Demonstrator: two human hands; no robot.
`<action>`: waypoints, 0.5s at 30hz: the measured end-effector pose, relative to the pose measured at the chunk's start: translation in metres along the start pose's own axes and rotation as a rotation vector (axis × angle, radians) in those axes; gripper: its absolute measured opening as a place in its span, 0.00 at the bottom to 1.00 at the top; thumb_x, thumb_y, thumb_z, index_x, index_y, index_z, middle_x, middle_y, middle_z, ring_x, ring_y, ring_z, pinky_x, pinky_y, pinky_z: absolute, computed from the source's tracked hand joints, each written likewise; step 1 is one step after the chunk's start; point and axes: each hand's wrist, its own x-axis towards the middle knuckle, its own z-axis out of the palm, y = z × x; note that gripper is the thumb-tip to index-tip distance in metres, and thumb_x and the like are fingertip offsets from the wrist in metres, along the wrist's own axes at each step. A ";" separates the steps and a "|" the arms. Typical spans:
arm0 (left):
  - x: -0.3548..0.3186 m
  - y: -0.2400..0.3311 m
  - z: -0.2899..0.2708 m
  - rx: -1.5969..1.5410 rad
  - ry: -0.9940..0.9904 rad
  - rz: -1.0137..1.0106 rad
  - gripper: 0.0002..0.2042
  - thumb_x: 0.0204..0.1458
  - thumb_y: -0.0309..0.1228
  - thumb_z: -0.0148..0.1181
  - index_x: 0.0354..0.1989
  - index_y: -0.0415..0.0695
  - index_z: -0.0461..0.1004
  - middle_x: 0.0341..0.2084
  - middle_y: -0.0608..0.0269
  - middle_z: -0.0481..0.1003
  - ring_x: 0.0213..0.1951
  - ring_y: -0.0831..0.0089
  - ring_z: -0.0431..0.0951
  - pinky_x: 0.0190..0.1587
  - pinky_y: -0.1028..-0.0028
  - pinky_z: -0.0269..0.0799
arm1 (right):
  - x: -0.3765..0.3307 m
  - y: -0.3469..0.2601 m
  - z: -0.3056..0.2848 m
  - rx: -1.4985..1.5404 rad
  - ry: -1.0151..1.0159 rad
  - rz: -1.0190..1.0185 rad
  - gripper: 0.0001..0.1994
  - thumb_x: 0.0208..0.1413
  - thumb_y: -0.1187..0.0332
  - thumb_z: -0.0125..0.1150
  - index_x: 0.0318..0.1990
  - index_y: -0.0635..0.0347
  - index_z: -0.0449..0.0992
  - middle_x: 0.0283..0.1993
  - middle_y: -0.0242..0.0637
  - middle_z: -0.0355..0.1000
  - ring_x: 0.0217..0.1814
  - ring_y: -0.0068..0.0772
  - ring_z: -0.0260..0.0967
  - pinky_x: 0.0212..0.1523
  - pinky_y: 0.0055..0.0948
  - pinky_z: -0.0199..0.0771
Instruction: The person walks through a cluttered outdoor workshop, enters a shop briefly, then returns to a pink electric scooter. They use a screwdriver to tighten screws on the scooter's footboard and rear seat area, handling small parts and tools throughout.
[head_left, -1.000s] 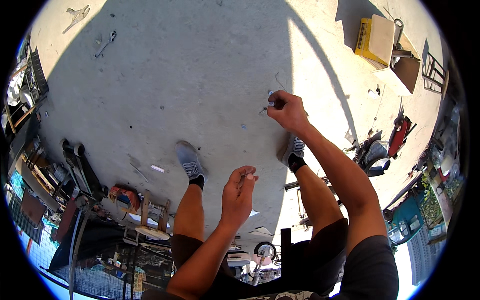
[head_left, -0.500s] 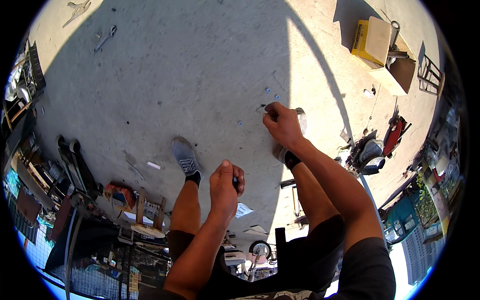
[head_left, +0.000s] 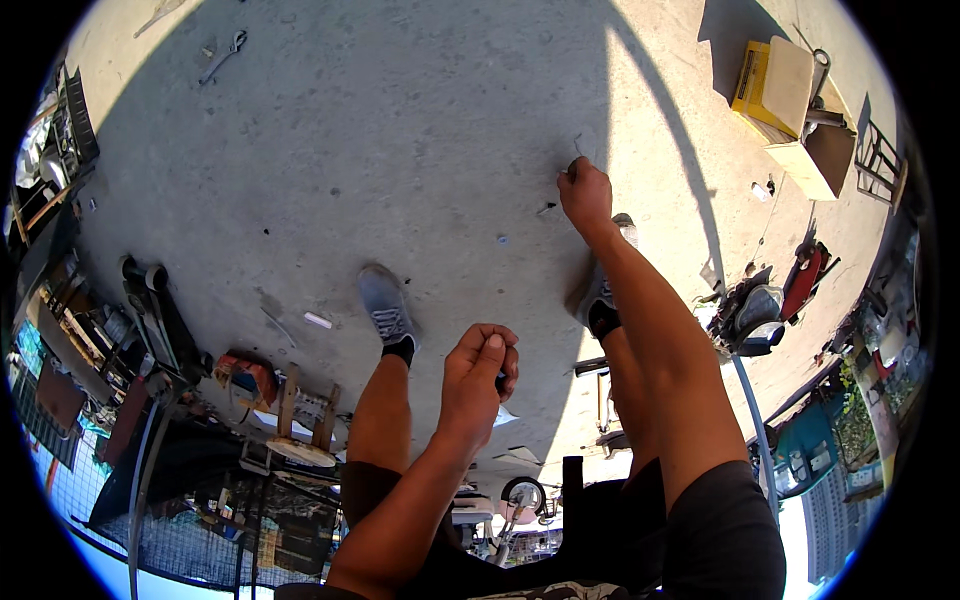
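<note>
My right hand [head_left: 586, 196] is stretched out low over the concrete floor, fingertips pinched together. Whatever lies between or beneath those fingertips is hidden. A small dark piece [head_left: 546, 208] lies on the floor just left of it, and a small round blue piece [head_left: 503, 239] a little nearer to me. Close to my body, my left hand [head_left: 478, 378] is curled closed. A bit of something dark shows inside its fingers, too covered to name.
An open yellow cardboard box [head_left: 790, 120] holding metal parts stands far right. An adjustable wrench [head_left: 222, 58] lies far left. On the left are a low black wheeled jack [head_left: 160, 320] and a wooden stool [head_left: 300, 452]. My shoes [head_left: 385, 300] flank the work area.
My right hand has reached farther forward, over where two small blue pieces lay; they are now out of sight. The view has shifted slightly, and my left hand has turned, still closed.
</note>
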 end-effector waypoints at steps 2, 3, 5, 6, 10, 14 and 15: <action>-0.001 -0.001 0.001 -0.013 -0.004 -0.017 0.07 0.65 0.32 0.46 0.38 0.43 0.69 0.21 0.69 0.66 0.21 0.82 0.63 0.21 0.81 0.56 | 0.001 -0.008 -0.001 -0.028 -0.022 0.019 0.09 0.50 0.67 0.60 0.33 0.64 0.73 0.35 0.57 0.75 0.40 0.61 0.73 0.42 0.51 0.72; -0.001 0.000 0.001 -0.020 -0.010 -0.029 0.07 0.65 0.32 0.46 0.38 0.43 0.69 0.21 0.70 0.66 0.21 0.82 0.63 0.21 0.82 0.56 | 0.002 -0.008 0.001 -0.067 -0.028 0.045 0.09 0.49 0.67 0.60 0.33 0.64 0.73 0.35 0.57 0.75 0.40 0.61 0.73 0.42 0.50 0.73; 0.000 0.002 0.001 -0.018 -0.022 -0.034 0.07 0.65 0.32 0.47 0.38 0.43 0.69 0.21 0.70 0.66 0.21 0.83 0.62 0.21 0.82 0.56 | 0.005 -0.006 0.002 -0.114 -0.017 0.059 0.09 0.48 0.67 0.60 0.33 0.64 0.74 0.34 0.57 0.75 0.40 0.60 0.73 0.41 0.50 0.73; -0.001 0.004 0.003 -0.016 -0.022 -0.029 0.07 0.65 0.32 0.47 0.38 0.43 0.69 0.21 0.70 0.65 0.21 0.83 0.62 0.21 0.82 0.55 | 0.006 -0.005 0.001 -0.125 -0.008 0.043 0.09 0.47 0.67 0.60 0.33 0.64 0.74 0.34 0.57 0.75 0.39 0.60 0.73 0.41 0.50 0.73; -0.003 0.005 0.001 -0.039 -0.029 -0.025 0.08 0.64 0.33 0.47 0.38 0.42 0.69 0.20 0.70 0.65 0.20 0.83 0.62 0.21 0.82 0.55 | -0.017 -0.015 0.000 -0.067 -0.069 0.050 0.11 0.45 0.66 0.61 0.35 0.63 0.75 0.31 0.56 0.75 0.36 0.59 0.74 0.38 0.49 0.74; -0.007 0.006 0.004 -0.015 -0.050 -0.035 0.08 0.65 0.33 0.46 0.39 0.43 0.69 0.20 0.71 0.64 0.21 0.84 0.61 0.22 0.83 0.55 | -0.083 -0.013 0.029 0.041 -0.238 -0.042 0.11 0.44 0.66 0.62 0.33 0.63 0.76 0.27 0.54 0.74 0.33 0.58 0.74 0.36 0.47 0.74; -0.006 0.006 0.005 -0.027 -0.055 -0.031 0.08 0.65 0.33 0.46 0.39 0.43 0.69 0.20 0.71 0.64 0.21 0.84 0.61 0.21 0.83 0.55 | -0.094 -0.012 0.042 0.051 -0.251 -0.082 0.10 0.44 0.66 0.62 0.32 0.63 0.76 0.26 0.54 0.74 0.32 0.57 0.74 0.36 0.47 0.73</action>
